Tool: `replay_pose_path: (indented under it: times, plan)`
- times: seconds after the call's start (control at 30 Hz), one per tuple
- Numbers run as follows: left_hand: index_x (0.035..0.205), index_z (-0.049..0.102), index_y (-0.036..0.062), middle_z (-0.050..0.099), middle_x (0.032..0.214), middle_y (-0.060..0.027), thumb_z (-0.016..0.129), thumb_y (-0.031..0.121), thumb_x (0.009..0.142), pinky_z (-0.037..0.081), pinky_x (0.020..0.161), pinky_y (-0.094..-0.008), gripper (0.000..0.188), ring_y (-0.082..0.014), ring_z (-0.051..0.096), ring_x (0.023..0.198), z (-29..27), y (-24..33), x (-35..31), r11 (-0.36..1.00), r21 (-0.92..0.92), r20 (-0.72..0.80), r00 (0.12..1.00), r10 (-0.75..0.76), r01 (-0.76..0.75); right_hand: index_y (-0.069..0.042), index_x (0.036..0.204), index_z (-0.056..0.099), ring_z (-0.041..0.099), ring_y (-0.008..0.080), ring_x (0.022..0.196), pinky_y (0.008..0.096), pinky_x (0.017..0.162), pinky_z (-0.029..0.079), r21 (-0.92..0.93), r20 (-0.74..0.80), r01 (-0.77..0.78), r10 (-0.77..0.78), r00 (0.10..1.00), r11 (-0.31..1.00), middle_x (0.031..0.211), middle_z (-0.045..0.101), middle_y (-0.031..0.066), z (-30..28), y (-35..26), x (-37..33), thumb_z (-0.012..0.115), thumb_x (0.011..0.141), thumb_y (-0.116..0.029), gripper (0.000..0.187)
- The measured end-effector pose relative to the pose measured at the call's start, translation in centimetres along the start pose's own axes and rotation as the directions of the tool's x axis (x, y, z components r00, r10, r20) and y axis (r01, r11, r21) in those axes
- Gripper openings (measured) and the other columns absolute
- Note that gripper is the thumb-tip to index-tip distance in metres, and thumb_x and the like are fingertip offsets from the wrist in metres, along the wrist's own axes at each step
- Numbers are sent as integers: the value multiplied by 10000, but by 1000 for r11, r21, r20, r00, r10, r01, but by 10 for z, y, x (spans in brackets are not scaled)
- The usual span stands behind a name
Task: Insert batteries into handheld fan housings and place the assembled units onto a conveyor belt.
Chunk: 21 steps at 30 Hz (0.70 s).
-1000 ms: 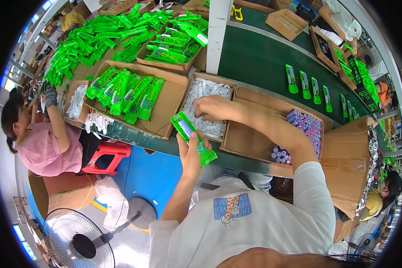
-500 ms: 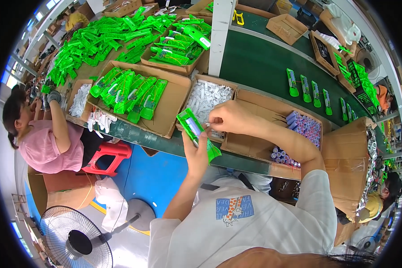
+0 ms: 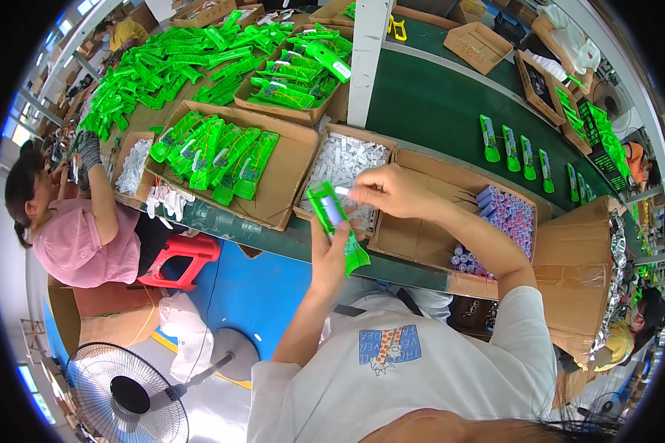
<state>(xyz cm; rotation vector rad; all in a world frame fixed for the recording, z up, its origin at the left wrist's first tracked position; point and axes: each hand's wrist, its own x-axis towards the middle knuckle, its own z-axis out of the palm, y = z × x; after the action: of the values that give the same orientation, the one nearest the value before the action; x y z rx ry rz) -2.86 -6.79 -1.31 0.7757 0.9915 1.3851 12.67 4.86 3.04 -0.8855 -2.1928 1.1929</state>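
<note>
My left hand (image 3: 328, 260) grips a long green plastic casing (image 3: 357, 256), tilted, above the workbench's front edge. A purple battery cell (image 3: 331, 210) lies in its hollow. At the casing's upper end, my right hand (image 3: 393, 192) pinches a small white plastic piece (image 3: 342, 190); whether it touches the casing is not clear. Below and behind both hands stands a cardboard box of white pieces (image 3: 351, 156). Right of it, under my right forearm, a carton (image 3: 414, 238) holds many purple cells (image 3: 506, 214) with thin wires.
To the left, a carton (image 3: 287, 177) holds green casings with wires; more casings (image 3: 151, 77) are heaped behind it. A metal post (image 3: 361, 66) rises beside a green conveyor (image 3: 421, 96) carrying casings. A person in pink (image 3: 89, 240) works at left. A fan (image 3: 129, 391) stands behind.
My left hand and the casing have shifted slightly right. My right fingers have drawn back a little from the casing, and the white piece now shows. Casings on the conveyor have moved slightly right.
</note>
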Motion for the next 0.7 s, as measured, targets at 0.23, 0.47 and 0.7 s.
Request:
replay_pose_path:
  times: [0.23, 0.47, 0.7]
  plan:
    - [1268, 332, 27, 548, 1096, -127, 452, 148, 999, 516, 634, -288, 318, -155, 598, 745, -6, 0, 7, 995, 83, 220, 975, 33, -52, 3, 763, 626, 491, 95, 561, 278, 495, 400, -305, 10, -97, 105, 994, 947, 621, 562, 55, -9, -9, 17, 668, 891, -250, 287]
    - [1378, 403, 6, 490, 1329, -164, 526, 335, 974, 481, 931, -398, 534, -275, 568, 1125, -18, 41, 45, 979, 172, 494, 869, 12, -111, -41, 1063, 637, 649, 258, 912, 343, 832, 511, -388, -270, 79, -195, 943, 918, 1025, 664, 128, -69, 35, 3, 522, 927, -51, 178]
    - [989, 520, -7, 547, 940, -169, 717, 69, 730, 465, 825, -442, 335, -338, 564, 930, -107, 65, 149, -377, 924, 94, 918, 386, 65, -158, 1025, 661, 614, 350, 968, 435, 791, 513, -661, -617, -593, 118, 778, 459, 997, 669, 108, -319, 313, -54, 500, 930, -173, 187]
